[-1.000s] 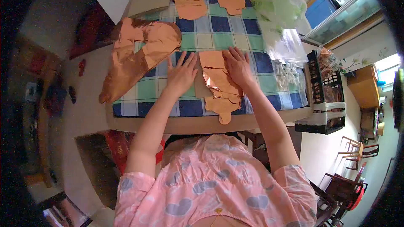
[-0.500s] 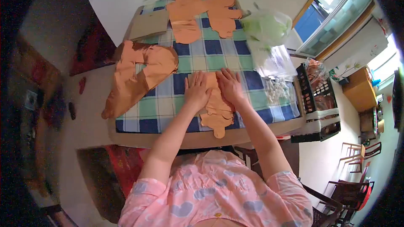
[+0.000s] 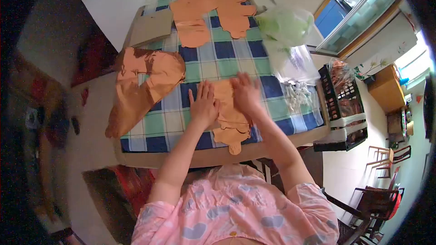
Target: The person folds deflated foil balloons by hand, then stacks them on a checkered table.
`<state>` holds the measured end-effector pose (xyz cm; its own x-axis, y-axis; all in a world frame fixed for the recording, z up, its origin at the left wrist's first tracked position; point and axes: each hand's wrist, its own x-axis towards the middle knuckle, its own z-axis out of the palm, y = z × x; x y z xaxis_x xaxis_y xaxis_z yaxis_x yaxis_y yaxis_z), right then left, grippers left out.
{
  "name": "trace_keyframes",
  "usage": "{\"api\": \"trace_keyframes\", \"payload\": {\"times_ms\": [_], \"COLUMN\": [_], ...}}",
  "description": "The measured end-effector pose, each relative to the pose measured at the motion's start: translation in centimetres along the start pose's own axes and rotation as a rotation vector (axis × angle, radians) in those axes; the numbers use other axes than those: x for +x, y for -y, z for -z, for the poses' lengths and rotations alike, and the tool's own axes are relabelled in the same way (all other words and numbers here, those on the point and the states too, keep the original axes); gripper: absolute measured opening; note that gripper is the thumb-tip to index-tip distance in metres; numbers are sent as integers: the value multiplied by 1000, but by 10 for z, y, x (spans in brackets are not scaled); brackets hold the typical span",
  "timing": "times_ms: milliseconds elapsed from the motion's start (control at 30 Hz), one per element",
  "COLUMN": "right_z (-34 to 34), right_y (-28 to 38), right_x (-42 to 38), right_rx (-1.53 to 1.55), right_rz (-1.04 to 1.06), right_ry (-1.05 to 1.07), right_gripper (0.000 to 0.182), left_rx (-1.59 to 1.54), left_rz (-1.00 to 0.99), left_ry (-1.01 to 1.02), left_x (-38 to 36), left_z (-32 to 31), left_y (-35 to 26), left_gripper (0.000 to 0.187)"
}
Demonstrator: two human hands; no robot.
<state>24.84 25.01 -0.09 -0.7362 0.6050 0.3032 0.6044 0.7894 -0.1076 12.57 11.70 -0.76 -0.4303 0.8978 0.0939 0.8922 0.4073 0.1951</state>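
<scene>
A flat copper-coloured foil balloon (image 3: pixel 223 104) lies lengthwise on the checked tablecloth before me, its small rounded tab toward the table's near edge. Along its left side, my left hand (image 3: pixel 205 108) rests palm down, fingers stretched out and open. My right hand (image 3: pixel 246 96) is over the balloon's right edge with fingers extended, somewhat smeared by motion. Neither hand grips anything. To the left is a bigger crumpled foil balloon (image 3: pixel 159 84), folded over and hanging past the table edge.
Two more flat foil balloons (image 3: pixel 193 31) (image 3: pixel 234 18) lie at the far side beside a cardboard piece (image 3: pixel 152 28). On the right are a greenish plastic bag (image 3: pixel 290 26), clear plastic sleeves (image 3: pixel 295 66) and small white bits (image 3: pixel 298 97). A black crate (image 3: pixel 343 104) stands beyond the right edge.
My left hand has slid a little left and nearer to me, showing more of the balloon. The right hand stays near the right edge, now blurred. The view has shifted slightly.
</scene>
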Motion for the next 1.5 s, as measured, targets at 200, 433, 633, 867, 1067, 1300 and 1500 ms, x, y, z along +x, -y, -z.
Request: {"api": "trace_keyframes", "payload": {"times_ms": [200,433,633,867,1067,1300,1500], "right_z": [12,3,18,54,17,41,44], "right_y": [-67,-50,-103,-53,-25,-62,-108], "right_x": [-18,-25,-28,-31,-13,17,56], "right_rx": [-2,320,115,289,478,58,37], "right_rz": [-136,-340,-565,-378,-380,-81,-80], "right_ry": [-80,-14,-62,41,142,17,494], "right_gripper": [32,22,15,21,23,42,26], "left_rx": [-25,-18,-54,-78,-37,-39,-28], "left_rz": [-26,-58,-69,-47,-4,-35,-54], "left_ry": [-51,-159,-193,-123,-40,8,-34], "left_x": [-1,-4,-1,-3,4,13,11], "left_z": [-1,-7,-6,-4,0,7,4], "left_y": [2,5,5,3,6,16,18], "left_gripper": [60,61,61,61,60,60,61]}}
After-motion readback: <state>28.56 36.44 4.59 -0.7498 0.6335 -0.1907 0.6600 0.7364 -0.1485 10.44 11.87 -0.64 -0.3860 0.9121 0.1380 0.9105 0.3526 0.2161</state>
